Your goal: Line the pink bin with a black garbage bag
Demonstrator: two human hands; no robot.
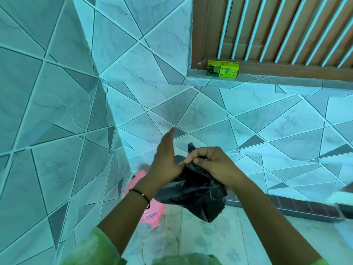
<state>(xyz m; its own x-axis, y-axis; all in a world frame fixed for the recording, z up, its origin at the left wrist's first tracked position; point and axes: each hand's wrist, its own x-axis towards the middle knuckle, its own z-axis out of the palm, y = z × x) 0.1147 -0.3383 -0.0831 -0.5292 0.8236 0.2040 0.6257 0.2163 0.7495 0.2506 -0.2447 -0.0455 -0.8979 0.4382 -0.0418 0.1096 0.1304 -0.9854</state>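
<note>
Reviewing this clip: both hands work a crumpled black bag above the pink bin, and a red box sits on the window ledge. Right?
Not quite. In the head view the box on the ledge is green and yellow, not red. The left hand and right hand do work the black bag above the pink bin.

The single head view looks forward and steeply down from the person's own height, close over both forearms, which enter from the bottom edge. It faces a tiled wall corner (107, 96), with the floor (200, 236) below; wide-angle bending curves the edges.
</note>
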